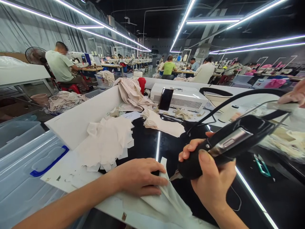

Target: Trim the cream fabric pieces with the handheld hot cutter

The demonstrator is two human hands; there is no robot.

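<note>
My left hand [140, 176] lies flat on a pale piece of fabric [166, 203] near the table's front edge, fingers stretched out over it. In my right hand [211, 178] is a black handheld electric cutter [224, 146], tilted, with a cable running off its back end. Its pointed metal tip is down at the fabric's edge, just right of my left fingertips; whether it touches the cloth I cannot tell. Beyond my left hand lies a heap of cut white fabric pieces [107, 140]. A stack of cream fabric pieces [164, 122] sits farther back.
Behind stand a white vented box [178, 95], an upright phone [166, 99] and a red cone [142, 85]. Green thread snips [262, 165] lie to the right. Another person's hand [295, 93] reaches in at far right. Clear plastic bins [33, 165] stand left of the table.
</note>
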